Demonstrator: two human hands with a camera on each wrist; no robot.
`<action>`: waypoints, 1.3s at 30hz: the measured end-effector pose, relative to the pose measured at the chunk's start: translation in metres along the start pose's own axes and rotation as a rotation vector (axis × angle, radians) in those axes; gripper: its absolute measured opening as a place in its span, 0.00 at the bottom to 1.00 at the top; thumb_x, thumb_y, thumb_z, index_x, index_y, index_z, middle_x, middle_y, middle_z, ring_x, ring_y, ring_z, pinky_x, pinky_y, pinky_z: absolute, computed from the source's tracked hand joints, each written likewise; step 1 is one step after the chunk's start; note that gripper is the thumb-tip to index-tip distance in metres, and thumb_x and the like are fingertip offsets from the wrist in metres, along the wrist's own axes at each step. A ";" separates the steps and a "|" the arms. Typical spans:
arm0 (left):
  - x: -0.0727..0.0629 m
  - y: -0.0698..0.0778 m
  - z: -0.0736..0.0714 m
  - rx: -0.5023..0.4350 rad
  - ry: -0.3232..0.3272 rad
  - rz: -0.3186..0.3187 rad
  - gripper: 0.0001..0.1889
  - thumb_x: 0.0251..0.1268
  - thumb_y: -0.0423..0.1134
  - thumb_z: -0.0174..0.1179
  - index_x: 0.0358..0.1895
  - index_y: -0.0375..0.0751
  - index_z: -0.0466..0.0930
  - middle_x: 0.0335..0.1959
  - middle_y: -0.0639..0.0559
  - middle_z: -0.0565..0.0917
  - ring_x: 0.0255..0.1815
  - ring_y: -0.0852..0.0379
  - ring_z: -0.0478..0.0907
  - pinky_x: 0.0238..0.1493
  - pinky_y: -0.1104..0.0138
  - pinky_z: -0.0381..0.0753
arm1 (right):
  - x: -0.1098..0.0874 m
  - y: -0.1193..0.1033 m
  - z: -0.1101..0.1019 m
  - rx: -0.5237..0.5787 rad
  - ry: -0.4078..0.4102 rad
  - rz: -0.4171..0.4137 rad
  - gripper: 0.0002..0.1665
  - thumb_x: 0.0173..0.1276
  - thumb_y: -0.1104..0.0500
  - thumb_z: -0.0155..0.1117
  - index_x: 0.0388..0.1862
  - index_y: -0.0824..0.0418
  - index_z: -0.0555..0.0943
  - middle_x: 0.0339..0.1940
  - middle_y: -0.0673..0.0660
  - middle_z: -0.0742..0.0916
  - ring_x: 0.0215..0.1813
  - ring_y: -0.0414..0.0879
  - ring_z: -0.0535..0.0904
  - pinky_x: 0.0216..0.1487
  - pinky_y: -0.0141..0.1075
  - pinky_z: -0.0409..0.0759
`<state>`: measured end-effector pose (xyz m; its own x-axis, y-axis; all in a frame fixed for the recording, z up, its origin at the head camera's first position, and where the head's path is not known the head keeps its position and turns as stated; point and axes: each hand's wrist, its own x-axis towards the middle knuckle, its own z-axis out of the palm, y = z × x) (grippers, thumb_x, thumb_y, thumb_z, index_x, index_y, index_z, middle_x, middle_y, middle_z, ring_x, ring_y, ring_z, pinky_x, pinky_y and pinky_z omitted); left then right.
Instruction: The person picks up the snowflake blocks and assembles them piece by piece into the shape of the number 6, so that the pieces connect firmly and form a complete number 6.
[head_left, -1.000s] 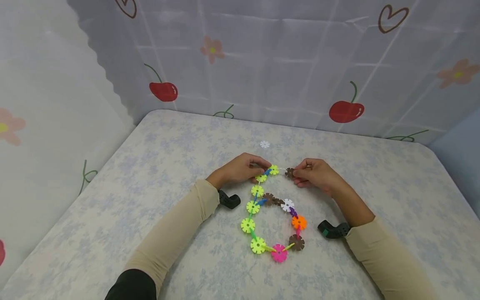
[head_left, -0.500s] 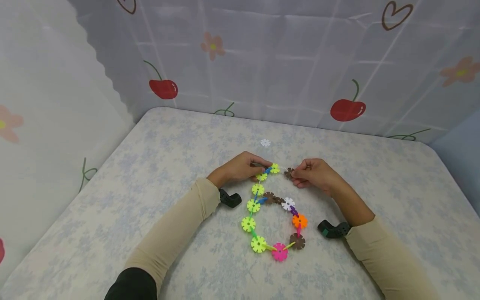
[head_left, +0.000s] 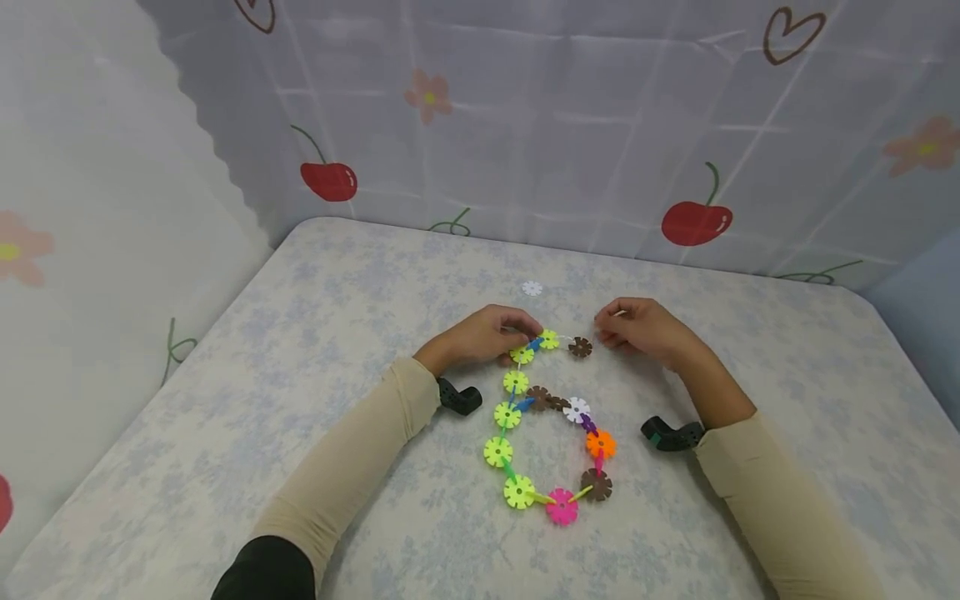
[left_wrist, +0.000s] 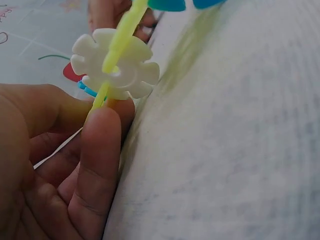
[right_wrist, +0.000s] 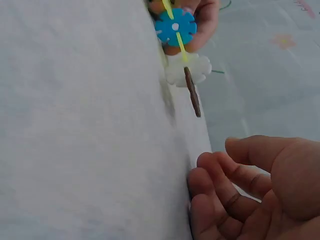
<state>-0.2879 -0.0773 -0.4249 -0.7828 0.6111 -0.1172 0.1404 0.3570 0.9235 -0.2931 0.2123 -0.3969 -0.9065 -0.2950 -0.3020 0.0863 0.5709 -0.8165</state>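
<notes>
A chain of interlocking notched plastic discs, mostly yellow-green, curves over the table like a figure 6, its lower loop including a pink disc [head_left: 562, 507] and an orange disc [head_left: 601, 444]. My left hand [head_left: 487, 337] pinches a yellow-green disc [head_left: 522, 355] near the upper end. In the left wrist view, a white disc [left_wrist: 142, 77] stands on edge just beyond those fingertips. At the chain's free end is a brown disc [head_left: 581, 347]. To its right, my right hand [head_left: 645, 329] is apart from it, fingers loosely bent and holding nothing; the right wrist view shows the gap.
One loose white disc [head_left: 532, 288] lies behind the chain. Black devices are strapped at the left wrist [head_left: 460, 398] and right wrist [head_left: 671, 435]. A patterned cloth backdrop [head_left: 510, 133] rises beyond the table's far edge.
My right hand has let go of the brown disc and moved a little back and to the right. The left hand keeps its pinch on the chain.
</notes>
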 end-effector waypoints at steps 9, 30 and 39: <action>0.000 -0.003 0.000 -0.007 0.003 0.004 0.13 0.80 0.36 0.53 0.59 0.43 0.82 0.55 0.52 0.82 0.34 0.53 0.79 0.36 0.61 0.82 | 0.061 -0.041 -0.001 -0.279 -0.167 -0.116 0.28 0.79 0.54 0.59 0.75 0.55 0.71 0.54 0.65 0.81 0.49 0.55 0.76 0.48 0.46 0.75; 0.001 0.000 0.003 -0.002 0.006 0.019 0.13 0.80 0.36 0.54 0.59 0.43 0.82 0.55 0.52 0.82 0.35 0.53 0.78 0.37 0.62 0.82 | 0.054 -0.041 -0.006 -0.532 -0.114 -0.087 0.13 0.70 0.62 0.70 0.48 0.62 0.78 0.48 0.65 0.79 0.45 0.55 0.74 0.44 0.46 0.73; -0.002 -0.001 0.001 -0.006 0.014 0.016 0.13 0.80 0.36 0.53 0.59 0.43 0.82 0.55 0.52 0.81 0.36 0.52 0.79 0.37 0.61 0.82 | 0.028 -0.018 -0.018 -0.476 -0.097 -0.064 0.14 0.68 0.60 0.72 0.47 0.62 0.77 0.38 0.59 0.79 0.38 0.52 0.73 0.38 0.43 0.71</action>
<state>-0.2859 -0.0777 -0.4263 -0.7891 0.6065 -0.0970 0.1497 0.3431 0.9273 -0.3271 0.2076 -0.3815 -0.8590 -0.3985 -0.3215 -0.1879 0.8295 -0.5260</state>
